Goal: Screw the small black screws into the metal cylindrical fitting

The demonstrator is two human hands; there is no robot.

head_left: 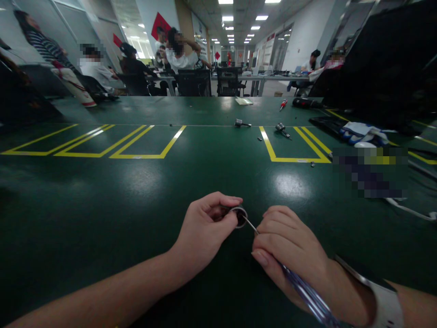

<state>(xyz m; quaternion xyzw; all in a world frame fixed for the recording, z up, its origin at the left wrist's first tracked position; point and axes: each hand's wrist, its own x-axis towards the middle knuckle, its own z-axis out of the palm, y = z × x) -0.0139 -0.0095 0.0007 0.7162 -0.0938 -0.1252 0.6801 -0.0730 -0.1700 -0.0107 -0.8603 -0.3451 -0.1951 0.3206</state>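
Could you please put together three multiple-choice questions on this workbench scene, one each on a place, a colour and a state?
1. Where does the red-handled screwdriver lie?
A. far side of the table
B. beside the left hand
C. inside a yellow box

2. What colour are the taped lines on the table?
A. white
B. yellow
C. red

3. What is the right hand doing?
A. resting flat and open
B. gripping a clear-handled screwdriver
C. holding a glove

Answers: 1 A, it lies far off near the table's back edge. 2 B, the outlines are yellow on green. 3 B, its fingers close round the handle, tip at the small metal ring pinched by the left hand.
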